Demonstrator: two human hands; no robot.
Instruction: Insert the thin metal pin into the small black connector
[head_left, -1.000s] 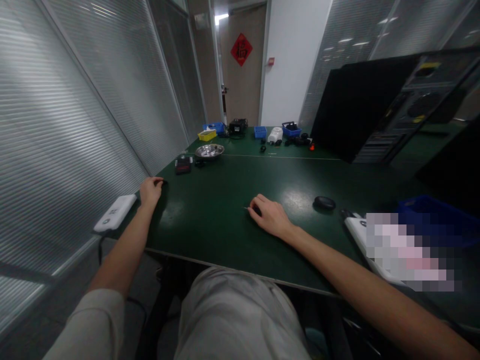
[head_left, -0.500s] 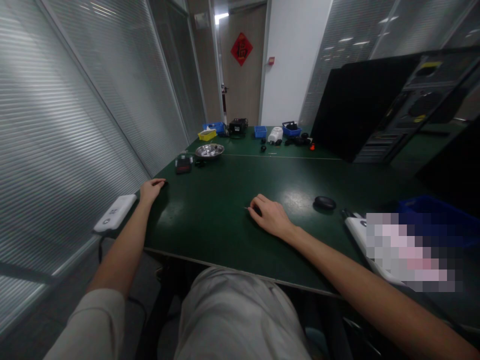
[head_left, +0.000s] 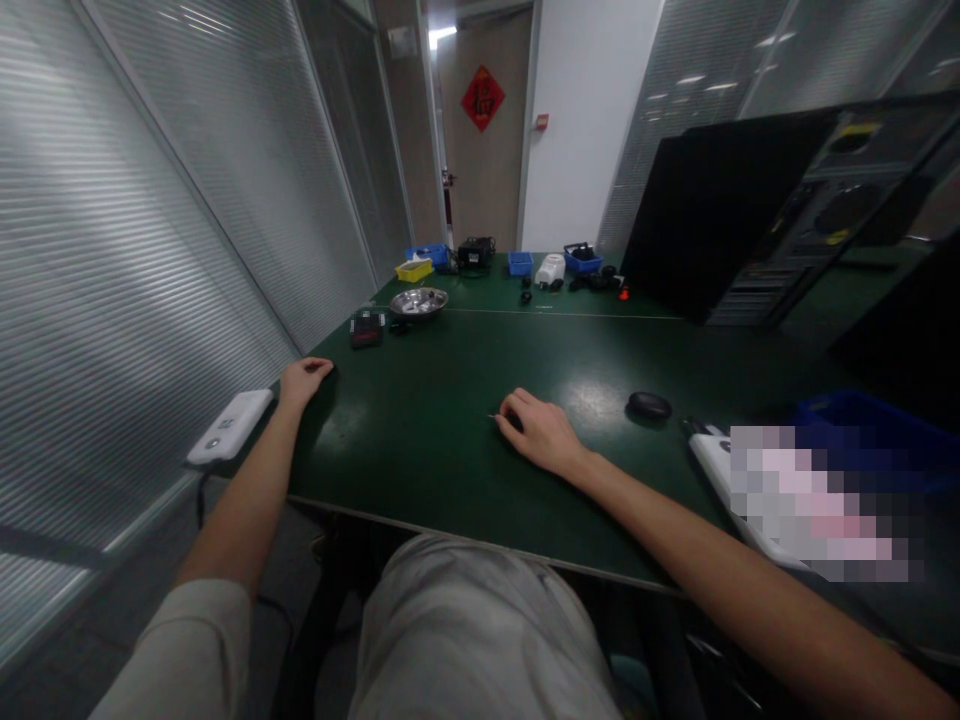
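My left hand [head_left: 305, 378] rests at the left part of the green table [head_left: 420, 450], its fingers pinched together; whatever may be between them is too small to make out. Beyond it lies a dark box-like item [head_left: 367, 331]. Near the table's middle, my right hand [head_left: 536, 430] rests with curled fingers, shut on a thin, light-coloured pointed object [head_left: 492, 416] whose tip sticks out to the left. A black mouse [head_left: 649, 405] lies to the right of that hand.
A metal dish [head_left: 418, 303] with small items stands farther back. Yellow [head_left: 414, 271] and blue trays [head_left: 520, 264] line the far end. A white device [head_left: 231, 427] sits at the left edge, a large black computer case [head_left: 735, 210] at the right.
The fingers of my left hand have shifted very slightly. My right hand has not visibly moved.
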